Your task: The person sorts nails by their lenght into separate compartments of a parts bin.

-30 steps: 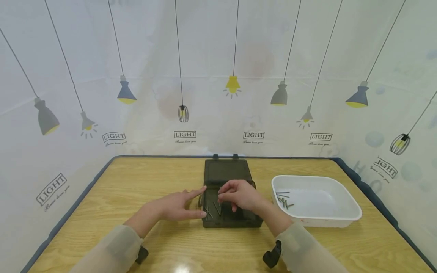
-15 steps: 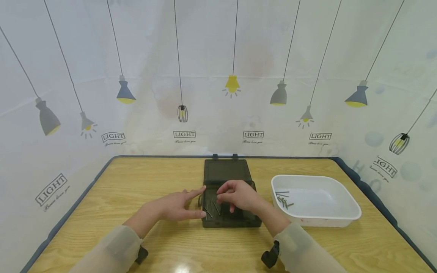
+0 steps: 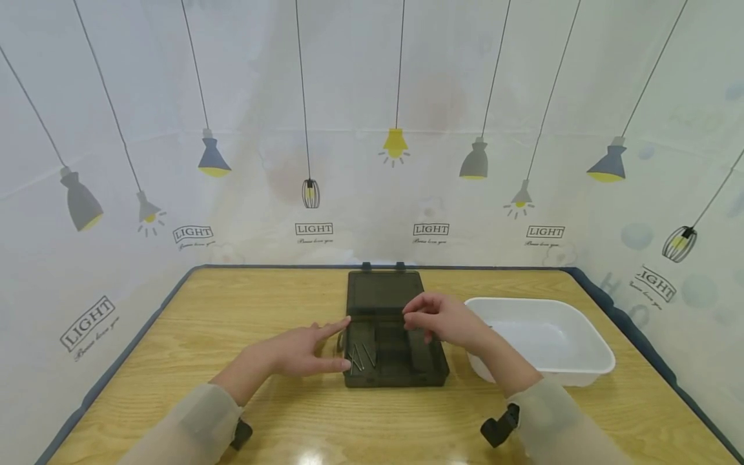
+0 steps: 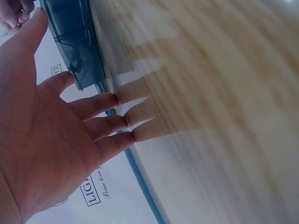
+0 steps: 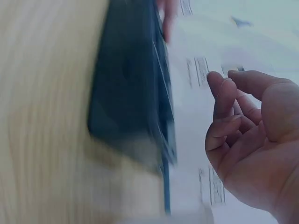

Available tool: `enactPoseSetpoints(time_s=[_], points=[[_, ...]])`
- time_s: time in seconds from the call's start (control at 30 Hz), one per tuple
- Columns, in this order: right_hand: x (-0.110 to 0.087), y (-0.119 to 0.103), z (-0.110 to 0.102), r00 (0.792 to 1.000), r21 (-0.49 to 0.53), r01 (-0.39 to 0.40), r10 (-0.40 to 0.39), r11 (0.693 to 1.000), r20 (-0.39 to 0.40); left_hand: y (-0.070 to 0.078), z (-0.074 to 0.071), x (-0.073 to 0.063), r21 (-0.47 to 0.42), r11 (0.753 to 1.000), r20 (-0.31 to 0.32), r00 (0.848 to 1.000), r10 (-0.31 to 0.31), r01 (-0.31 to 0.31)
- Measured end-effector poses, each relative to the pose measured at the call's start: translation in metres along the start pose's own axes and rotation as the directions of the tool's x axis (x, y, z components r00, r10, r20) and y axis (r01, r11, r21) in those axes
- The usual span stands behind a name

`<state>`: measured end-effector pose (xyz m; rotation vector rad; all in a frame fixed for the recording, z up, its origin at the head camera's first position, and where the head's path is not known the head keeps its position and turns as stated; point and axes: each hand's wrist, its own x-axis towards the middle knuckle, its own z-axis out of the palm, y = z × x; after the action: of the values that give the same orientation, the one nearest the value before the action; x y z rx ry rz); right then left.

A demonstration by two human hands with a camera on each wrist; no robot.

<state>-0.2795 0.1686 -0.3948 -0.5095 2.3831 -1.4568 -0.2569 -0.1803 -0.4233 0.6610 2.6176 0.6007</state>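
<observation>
A dark translucent plastic box (image 3: 401, 381) lies on the table with its lid (image 3: 383, 290) folded back. Several thin metal nails (image 3: 369, 354) rest in its left compartment. My left hand (image 3: 296, 352) reaches to the box's left side, thumb and forefinger spread along the edge. In the left wrist view, the palm of the left hand (image 4: 60, 126) shows, fingers fairly straight. Over the right part of the box is my right hand (image 3: 444, 320), with nothing visible in its fingers. The right wrist view shows the right hand (image 5: 252, 126) loosely curled, thumb and fingertips slightly apart.
A white tray (image 3: 552, 342) stands right of the box, partly covered by the right forearm. The forearm hides its left end. The wooden table (image 3: 261, 290) ends at a dark edge against a lamp-printed backdrop (image 3: 360, 84).
My right hand has let go of a nail in the left compartment and moved right, towards the tray. The left hand stays at the box's edge.
</observation>
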Motion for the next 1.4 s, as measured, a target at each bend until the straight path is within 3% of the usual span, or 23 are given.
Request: enactPoseSetpoints(time_s=[0.27,0.57,0.7,0.9,1.13,1.4], points=[[-0.021,0.021,-0.060,0.991,-0.068,-0.088,0.080,0.994,-0.109,-0.002,0.000,0.001,0.003,1.000,0.001,1.000,-0.002,0.002],[-0.033,0.053,-0.100,0.989,-0.126,-0.125,0.114,0.984,-0.090,-0.003,0.001,0.002,0.031,0.999,-0.014,1.000,0.008,-0.007],[-0.034,0.067,-0.108,0.981,-0.154,-0.185,0.175,0.971,-0.079,-0.003,0.001,0.003,0.033,0.999,-0.022,1.000,0.018,-0.017],[-0.034,0.088,-0.114,0.952,-0.177,-0.304,0.295,0.936,-0.077,-0.005,0.002,0.004,0.040,0.999,-0.025,0.999,0.032,-0.031],[-0.032,0.104,-0.112,0.957,-0.205,-0.290,0.284,0.935,-0.055,-0.003,0.002,0.004,0.035,0.999,-0.015,0.999,0.035,-0.034],[-0.029,0.102,-0.106,0.951,-0.280,-0.308,0.291,0.909,-0.102,-0.003,0.001,0.002,0.039,0.999,-0.014,0.999,0.035,-0.035]])
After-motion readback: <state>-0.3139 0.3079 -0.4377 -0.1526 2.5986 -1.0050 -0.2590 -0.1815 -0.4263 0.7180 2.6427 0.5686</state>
